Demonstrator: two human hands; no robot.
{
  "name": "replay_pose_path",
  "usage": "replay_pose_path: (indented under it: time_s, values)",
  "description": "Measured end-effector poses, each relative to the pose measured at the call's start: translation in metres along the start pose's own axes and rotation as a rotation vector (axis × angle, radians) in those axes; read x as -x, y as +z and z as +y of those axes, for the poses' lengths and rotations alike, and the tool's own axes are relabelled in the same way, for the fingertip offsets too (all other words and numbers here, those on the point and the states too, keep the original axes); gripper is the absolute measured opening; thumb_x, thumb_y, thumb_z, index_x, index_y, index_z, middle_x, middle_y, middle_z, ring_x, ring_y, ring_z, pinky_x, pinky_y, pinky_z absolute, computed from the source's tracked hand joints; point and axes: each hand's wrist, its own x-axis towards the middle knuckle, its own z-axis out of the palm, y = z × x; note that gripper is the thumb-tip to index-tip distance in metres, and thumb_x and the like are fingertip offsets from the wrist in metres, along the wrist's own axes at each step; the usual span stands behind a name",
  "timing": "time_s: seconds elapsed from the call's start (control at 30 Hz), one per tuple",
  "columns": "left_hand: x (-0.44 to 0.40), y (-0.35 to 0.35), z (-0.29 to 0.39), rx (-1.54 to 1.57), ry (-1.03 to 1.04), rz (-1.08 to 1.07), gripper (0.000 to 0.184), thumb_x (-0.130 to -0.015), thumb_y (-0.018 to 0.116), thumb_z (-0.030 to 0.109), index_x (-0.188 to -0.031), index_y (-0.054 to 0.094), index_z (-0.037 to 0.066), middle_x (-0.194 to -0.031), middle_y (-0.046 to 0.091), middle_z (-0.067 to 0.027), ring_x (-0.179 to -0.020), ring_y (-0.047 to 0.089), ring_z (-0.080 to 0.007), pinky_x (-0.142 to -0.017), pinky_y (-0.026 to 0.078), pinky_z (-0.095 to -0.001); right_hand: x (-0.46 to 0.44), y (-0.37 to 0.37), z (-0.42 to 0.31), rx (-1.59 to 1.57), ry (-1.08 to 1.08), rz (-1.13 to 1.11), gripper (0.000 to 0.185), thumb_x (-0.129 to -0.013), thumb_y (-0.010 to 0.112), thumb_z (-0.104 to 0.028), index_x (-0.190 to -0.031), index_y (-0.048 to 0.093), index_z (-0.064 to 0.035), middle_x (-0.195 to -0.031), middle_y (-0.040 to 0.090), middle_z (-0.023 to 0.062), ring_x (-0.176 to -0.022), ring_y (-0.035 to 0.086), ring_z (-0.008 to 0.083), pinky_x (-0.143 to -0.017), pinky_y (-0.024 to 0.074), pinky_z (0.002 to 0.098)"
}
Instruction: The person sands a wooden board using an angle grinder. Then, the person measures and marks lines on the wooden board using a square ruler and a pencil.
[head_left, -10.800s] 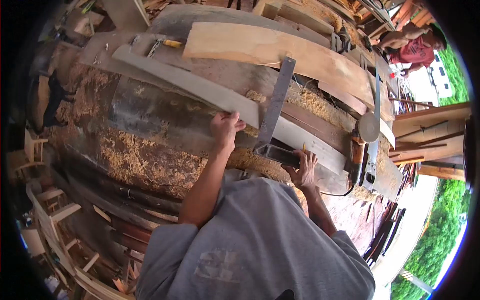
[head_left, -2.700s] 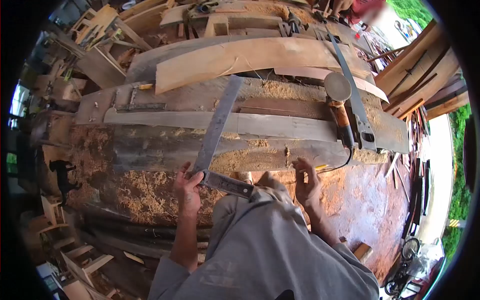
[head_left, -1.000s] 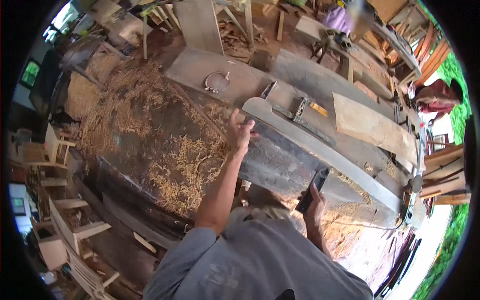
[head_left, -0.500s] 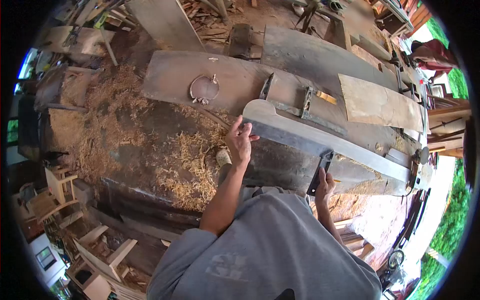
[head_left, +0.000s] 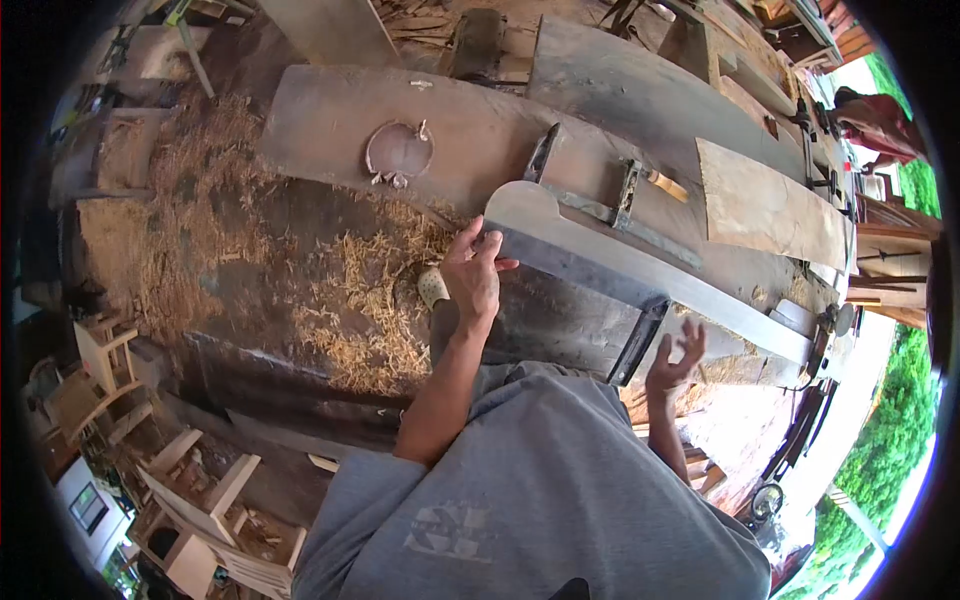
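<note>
A long pale board (head_left: 680, 290) with a rounded left end lies slanting across the workbench. Along its near edge rests the grey blade of a large square (head_left: 570, 266), whose dark handle (head_left: 638, 342) points down toward my shirt. My left hand (head_left: 474, 275) pinches the blade's far left end, beside the board's rounded end. Just right of the handle is my right hand (head_left: 676, 365), empty, with its fingers spread and touching nothing.
Behind the board lie a clamp (head_left: 625, 200) with a yellow handle and a thin light sheet (head_left: 770, 205). A round ring-like piece (head_left: 400, 152) sits on a plank. Shavings (head_left: 375, 310) cover the ground at left. A person in red (head_left: 880, 125) is at the far right.
My right hand has let go of the square's handle and moved right, opening its fingers. Earlier the square stood across the board; its blade now runs along the near edge. The view has swung left.
</note>
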Motion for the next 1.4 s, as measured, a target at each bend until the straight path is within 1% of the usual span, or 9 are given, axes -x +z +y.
replay_pose_path:
  time_s: [0.07, 0.13, 0.23, 0.4, 0.67, 0.77, 1.0, 1.17, 1.4]
  values:
    - [0.004, 0.001, 0.003, 0.003, -0.007, 0.013, 0.039, -0.092, 0.068, 0.001, -0.13, 0.062, -0.004, -0.1, 0.065, -0.0101, -0.072, 0.065, -0.0146, -0.053, 0.063, -0.0285, -0.029, -0.006, -0.024, -0.124, -0.09, -0.042, 0.04, -0.101, 0.055, -0.001, -0.14, 0.049, 0.0022, -0.13, 0.066, 0.0188, -0.113, 0.066, 0.0228, -0.094, 0.0515, 0.0329]
    - [0.006, 0.004, 0.008, 0.009, -0.006, 0.005, 0.041, -0.091, 0.069, 0.001, -0.13, 0.061, -0.006, -0.107, 0.067, -0.0136, -0.075, 0.067, -0.0168, -0.053, 0.063, -0.03, -0.055, -0.002, -0.047, -0.266, -0.141, -0.292, 0.043, -0.098, 0.052, 0.008, -0.141, 0.05, 0.0012, -0.121, 0.07, 0.021, -0.105, 0.071, 0.0269, -0.092, 0.0558, 0.0369]
    - [0.006, 0.009, 0.012, -0.018, -0.013, 0.028, 0.041, -0.091, 0.068, 0.0, -0.131, 0.061, -0.006, -0.109, 0.067, -0.0147, -0.077, 0.068, -0.0176, -0.053, 0.062, -0.0297, -0.086, 0.025, -0.113, -0.527, -0.16, -0.483, 0.042, -0.1, 0.053, 0.005, -0.141, 0.052, -0.0028, -0.107, 0.076, 0.0163, -0.088, 0.075, 0.0196, -0.077, 0.0581, 0.0308]
    - [0.007, 0.011, 0.009, 0.018, 0.033, 0.037, 0.041, -0.091, 0.067, 0.0, -0.131, 0.061, -0.006, -0.112, 0.066, -0.0155, -0.077, 0.068, -0.0175, -0.054, 0.063, -0.0293, -0.101, 0.071, -0.174, -0.824, -0.048, -0.647, 0.054, -0.109, 0.045, -0.04, -0.141, 0.053, 0.0026, -0.059, 0.057, 0.0003, -0.053, 0.053, 0.0058, -0.052, 0.0427, 0.0228]
    - [0.009, 0.008, 0.005, 0.12, -0.024, 0.043, 0.038, -0.09, 0.073, 0.005, -0.126, 0.064, -0.003, -0.108, 0.068, -0.0127, -0.069, 0.069, -0.0159, -0.056, 0.063, -0.029, -0.102, 0.17, -0.159, -0.879, 0.104, -0.836, 0.044, -0.105, 0.056, -0.038, -0.118, 0.067, 0.0023, -0.09, 0.068, 0.0041, -0.08, 0.058, 0.0067, -0.075, 0.0472, 0.024]
    - [0.009, 0.01, 0.01, 0.103, -0.027, 0.041, 0.034, -0.093, 0.069, 0.004, -0.126, 0.064, -0.003, -0.092, 0.07, -0.007, -0.064, 0.065, -0.0118, -0.052, 0.058, -0.0271, -0.102, 0.179, -0.158, -0.772, 0.032, -0.865, 0.023, -0.097, 0.071, -0.018, -0.11, 0.069, 0.0016, -0.098, 0.074, 0.0103, -0.09, 0.066, 0.0122, -0.082, 0.0534, 0.0301]
    - [0.01, 0.01, 0.012, 0.098, -0.051, 0.034, 0.035, -0.093, 0.07, 0.006, -0.126, 0.064, -0.002, -0.095, 0.07, -0.0077, -0.07, 0.068, -0.0139, -0.055, 0.06, -0.0289, -0.114, 0.167, -0.169, -0.568, -0.1, -0.903, 0.021, -0.092, 0.073, -0.016, -0.103, 0.067, 0.001, -0.094, 0.074, 0.0158, -0.087, 0.072, 0.0206, -0.079, 0.0556, 0.0348]
    - [0.006, 0.006, 0.001, 0.124, -0.031, -0.004, 0.038, -0.092, 0.07, 0.007, -0.127, 0.063, -0.003, -0.1, 0.07, -0.0085, -0.072, 0.069, -0.0148, -0.057, 0.062, -0.0298, -0.115, 0.173, -0.166, -0.632, -0.343, -0.916, 0.019, -0.091, 0.069, -0.011, -0.102, 0.069, 0.0035, -0.097, 0.072, 0.0196, -0.09, 0.073, 0.034, -0.08, 0.0559, 0.0393]
    - [0.009, 0.009, 0.006, 0.066, -0.031, 0.047, 0.037, -0.091, 0.071, 0.007, -0.126, 0.063, -0.003, -0.097, 0.069, -0.0085, -0.062, 0.066, -0.0141, -0.055, 0.06, -0.0292, -0.116, 0.174, -0.167, -0.597, -0.406, -0.916, 0.018, -0.091, 0.068, -0.011, -0.102, 0.07, 0.0047, -0.098, 0.072, 0.0215, -0.091, 0.072, 0.0354, -0.08, 0.0556, 0.0402]
